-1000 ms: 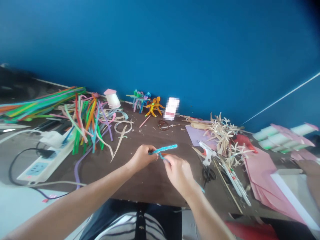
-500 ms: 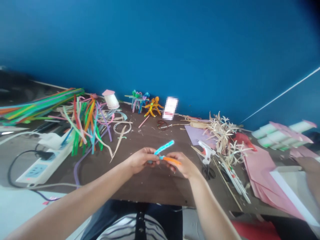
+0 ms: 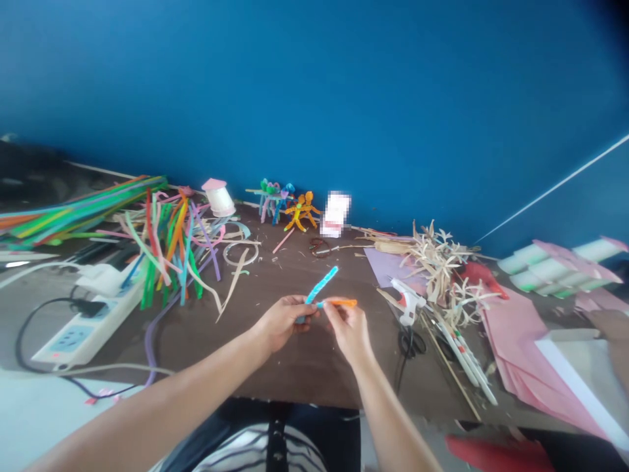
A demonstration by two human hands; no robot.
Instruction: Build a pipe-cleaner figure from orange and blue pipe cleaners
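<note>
My left hand point(image 3: 289, 319) is closed on a light blue pipe cleaner point(image 3: 323, 284), twisted thick, that slants up and right out of the fingers. My right hand point(image 3: 348, 324) pinches beside it, at the joint where a short blue end meets an orange pipe cleaner point(image 3: 346, 302). The orange piece points right over the fingers. The hands are close together above the dark table point(image 3: 289, 380); the lower end of the blue piece is mostly hidden by the left fingers. Beyond them, orange pipe-cleaner figures point(image 3: 301, 211) stand near the wall.
On the left lie loose colourful pipe cleaners point(image 3: 171, 242) and a power strip point(image 3: 78, 331) with cables. To the right are a glue gun point(image 3: 409, 300), black scissors point(image 3: 413, 342), dried husk flowers point(image 3: 435, 262) and pink paper point(image 3: 515, 347). Another person's hand point(image 3: 609, 334) is at the far right.
My right hand has shifted its grip closer to the left, fingertips now at the joint. The orange pipe cleaner has swung up to nearly level, and the blue one stands steeper.
</note>
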